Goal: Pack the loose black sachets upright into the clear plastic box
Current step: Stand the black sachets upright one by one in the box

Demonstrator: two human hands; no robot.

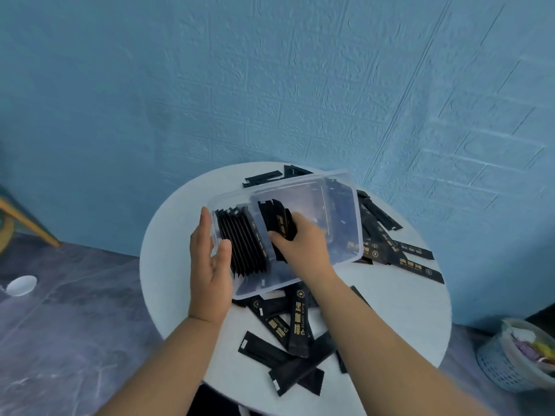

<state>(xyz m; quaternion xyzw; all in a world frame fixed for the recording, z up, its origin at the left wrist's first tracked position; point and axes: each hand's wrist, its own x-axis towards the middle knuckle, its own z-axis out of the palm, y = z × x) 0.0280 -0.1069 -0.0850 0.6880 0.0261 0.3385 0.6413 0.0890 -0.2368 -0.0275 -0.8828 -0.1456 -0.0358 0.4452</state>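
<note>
My left hand (207, 259) clamps the left wall of the box (339, 199) — thumb inside against the upright row (243, 244), fingers outside. My right hand (300, 247) grips a few sachets (277, 220) inside the box, beside that row — loose sachets (297, 328) lie around it on the bench (174, 265).

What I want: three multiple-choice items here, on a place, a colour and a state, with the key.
1. Where in the clear box does the upright row of sachets stand? A the middle; B the end by the left hand; C the opposite end.
2. The round table is what colour? A brown; B black; C white.
3. What is the right hand doing? A gripping a bunch of sachets in the box; B lying flat on the table; C lifting a lid.
Key: 1 B, the row stands against the wall that hand holds; 2 C, its bare top is white; 3 A, fingers curl round the bunch.
</note>
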